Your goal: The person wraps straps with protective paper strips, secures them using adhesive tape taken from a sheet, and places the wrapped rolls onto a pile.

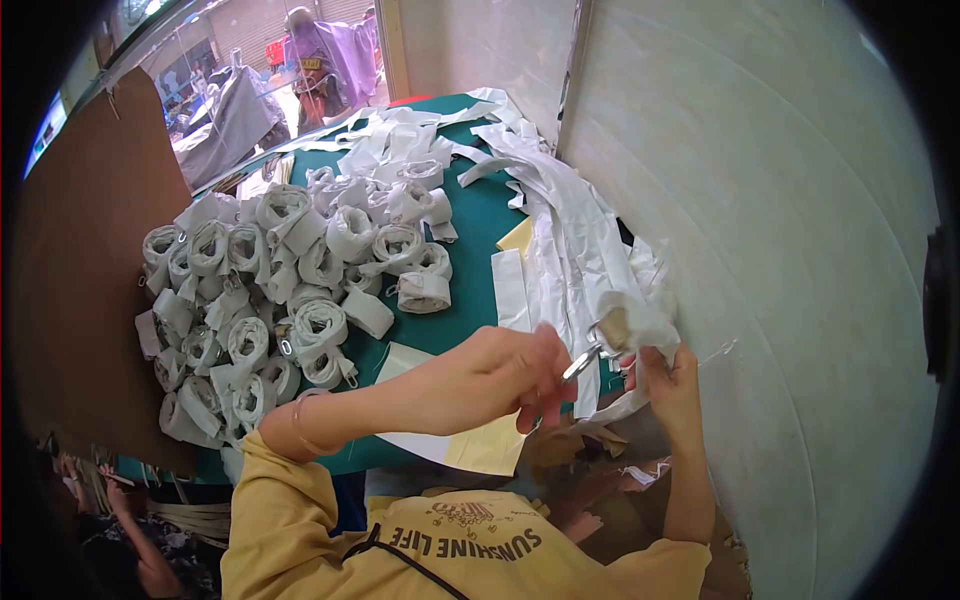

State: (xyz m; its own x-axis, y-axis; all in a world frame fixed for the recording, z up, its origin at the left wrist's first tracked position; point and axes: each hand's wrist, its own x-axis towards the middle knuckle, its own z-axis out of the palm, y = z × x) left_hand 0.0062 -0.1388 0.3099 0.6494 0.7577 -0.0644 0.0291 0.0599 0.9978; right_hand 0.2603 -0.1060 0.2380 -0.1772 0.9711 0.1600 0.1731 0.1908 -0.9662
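Observation:
My left hand (515, 370) is closed around a pair of scissors (583, 361), their metal blades pointing up and right. The blade tips are close to a bunched piece of thin white material (650, 325); whether they touch it I cannot tell. My right hand (670, 385) pinches that piece from below, with the fingers partly hidden behind it. Something brownish shows inside its folds. Long white strips (570, 215) lie along the right side of the green table (473, 295), just beyond my hands.
Many rolled white strips (250, 340), some with metal buckles, are heaped on the left. A brown board (90, 260) stands beside them. White and yellow sheets (485, 447) lie at the near edge. A pale wall (760, 250) rises at right. Another person's arm (140, 530) shows lower left.

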